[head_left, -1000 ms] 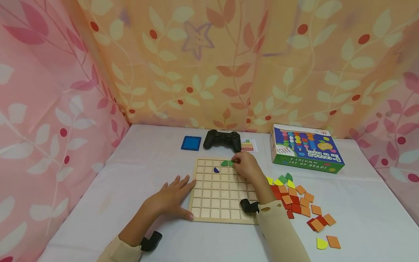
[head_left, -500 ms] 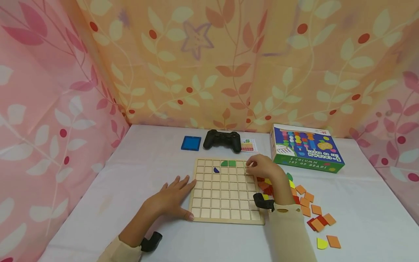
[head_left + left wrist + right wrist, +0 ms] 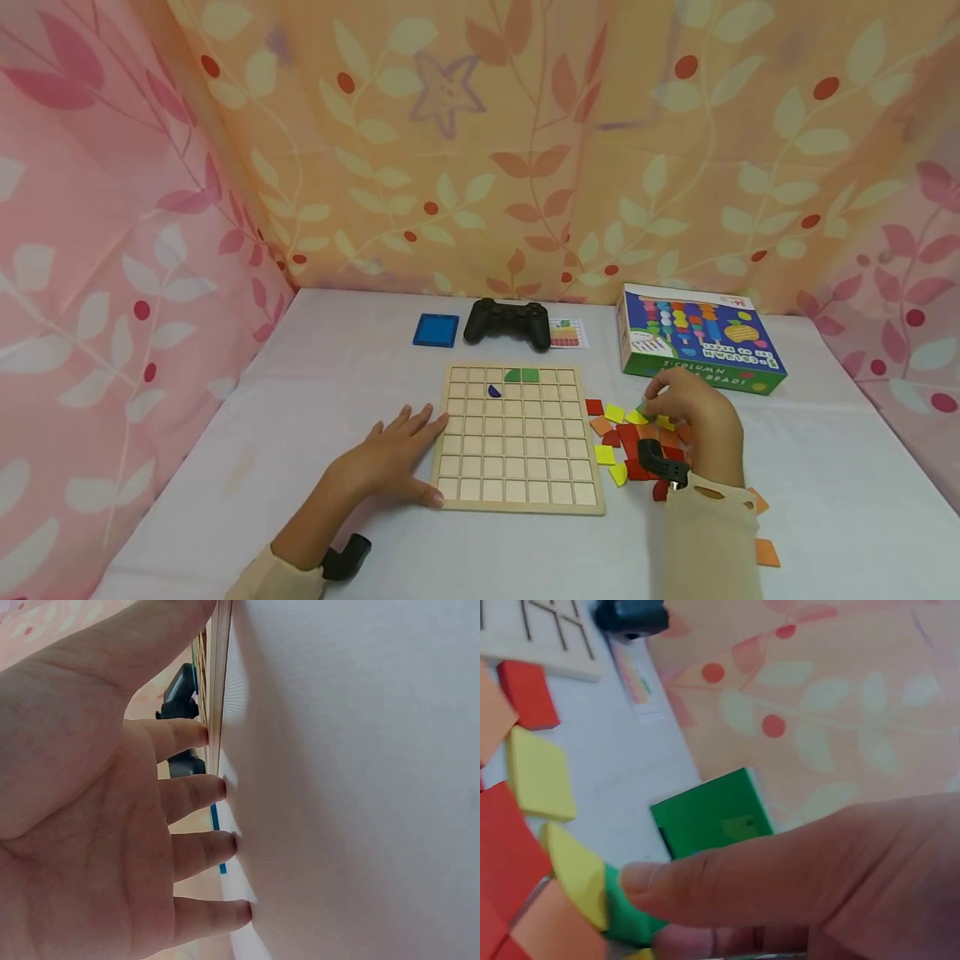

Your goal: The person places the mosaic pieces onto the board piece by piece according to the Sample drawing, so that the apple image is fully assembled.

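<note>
A wooden grid board (image 3: 517,450) lies flat on the white table. In its far rows sit a green quarter-round tile (image 3: 513,377), a green square tile (image 3: 531,376) and a small dark-blue piece (image 3: 494,391). My left hand (image 3: 393,454) rests spread on the table, thumb and fingertips at the board's left edge; the left wrist view shows the fingers (image 3: 199,791) straight. Over the loose tiles right of the board, my right hand (image 3: 693,408) pinches a green tile (image 3: 630,915) with thumb and finger. Yellow tiles (image 3: 574,874) lie right beside it.
Red, orange and yellow tiles (image 3: 604,455) spread right of the board, partly under the right arm. Behind the board are a blue square tray (image 3: 436,331), a black game controller (image 3: 507,322) and a pattern card (image 3: 568,333). A bead-set box (image 3: 701,337) stands back right.
My right hand has left the green square tile on the board, moved right and toward me to the loose tiles, and taken hold of another green tile. My left hand has stayed put.
</note>
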Motion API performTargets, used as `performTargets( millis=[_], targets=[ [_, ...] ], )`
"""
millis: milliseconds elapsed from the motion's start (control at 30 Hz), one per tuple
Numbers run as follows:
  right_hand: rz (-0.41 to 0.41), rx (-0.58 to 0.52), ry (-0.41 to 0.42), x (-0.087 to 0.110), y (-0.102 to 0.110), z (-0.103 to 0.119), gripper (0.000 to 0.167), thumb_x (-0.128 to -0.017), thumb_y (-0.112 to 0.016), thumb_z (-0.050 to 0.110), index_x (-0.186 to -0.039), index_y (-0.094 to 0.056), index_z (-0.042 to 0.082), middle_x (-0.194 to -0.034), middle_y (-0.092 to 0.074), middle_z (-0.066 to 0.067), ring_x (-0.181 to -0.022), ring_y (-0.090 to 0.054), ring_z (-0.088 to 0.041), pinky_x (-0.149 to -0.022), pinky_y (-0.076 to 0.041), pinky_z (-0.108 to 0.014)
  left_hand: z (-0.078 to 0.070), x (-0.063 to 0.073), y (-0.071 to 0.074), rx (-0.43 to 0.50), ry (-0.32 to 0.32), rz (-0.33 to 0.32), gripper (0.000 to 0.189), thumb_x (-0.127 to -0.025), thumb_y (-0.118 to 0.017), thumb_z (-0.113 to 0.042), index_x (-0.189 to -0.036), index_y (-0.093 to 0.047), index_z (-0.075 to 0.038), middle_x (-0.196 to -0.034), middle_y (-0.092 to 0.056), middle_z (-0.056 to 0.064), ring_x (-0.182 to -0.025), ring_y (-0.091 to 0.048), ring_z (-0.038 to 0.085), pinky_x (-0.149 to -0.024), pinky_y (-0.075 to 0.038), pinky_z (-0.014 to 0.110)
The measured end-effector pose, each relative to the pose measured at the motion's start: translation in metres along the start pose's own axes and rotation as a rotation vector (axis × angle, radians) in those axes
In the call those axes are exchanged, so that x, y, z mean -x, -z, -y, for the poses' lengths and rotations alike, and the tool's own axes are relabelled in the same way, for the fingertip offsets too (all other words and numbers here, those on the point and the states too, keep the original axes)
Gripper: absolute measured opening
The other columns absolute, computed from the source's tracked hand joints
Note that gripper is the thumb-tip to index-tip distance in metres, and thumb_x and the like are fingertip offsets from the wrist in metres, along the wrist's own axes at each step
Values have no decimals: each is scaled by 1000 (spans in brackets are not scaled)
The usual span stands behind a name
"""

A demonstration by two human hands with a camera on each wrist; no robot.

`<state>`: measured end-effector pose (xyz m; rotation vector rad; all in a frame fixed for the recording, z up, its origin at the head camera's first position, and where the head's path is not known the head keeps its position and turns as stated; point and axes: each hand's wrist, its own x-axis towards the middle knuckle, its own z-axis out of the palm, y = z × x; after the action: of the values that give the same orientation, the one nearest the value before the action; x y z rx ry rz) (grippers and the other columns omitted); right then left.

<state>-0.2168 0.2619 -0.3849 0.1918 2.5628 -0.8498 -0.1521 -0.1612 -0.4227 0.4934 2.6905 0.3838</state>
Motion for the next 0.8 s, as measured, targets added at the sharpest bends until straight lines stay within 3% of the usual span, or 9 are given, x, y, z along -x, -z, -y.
performTargets(
  millis=[500,800],
  targets=[
    [-24,-92,3,-13,-10,-9,23,-85,-78,7,-101,-63,0,-93,-60,-16,-86,-54,-31,-68,-51,-36,-2,2,1,7,-6,-3,114,-67,-86,-61,-159,-32,-20,-164,-23,10,-151,-12,38,-113,-16,67],
    [-39,-143,92,-12,-8,-6,23,-91,-74,11,-107,-64,-3,-82,-65,-13,-69,-62,-26,-66,-55,-34,-2,2,2,6,-12,-5,114,-67,-85,-61,-159,-32,-20,-164,-23,11,-151,-12,39,-113,-16,67]
  ],
)
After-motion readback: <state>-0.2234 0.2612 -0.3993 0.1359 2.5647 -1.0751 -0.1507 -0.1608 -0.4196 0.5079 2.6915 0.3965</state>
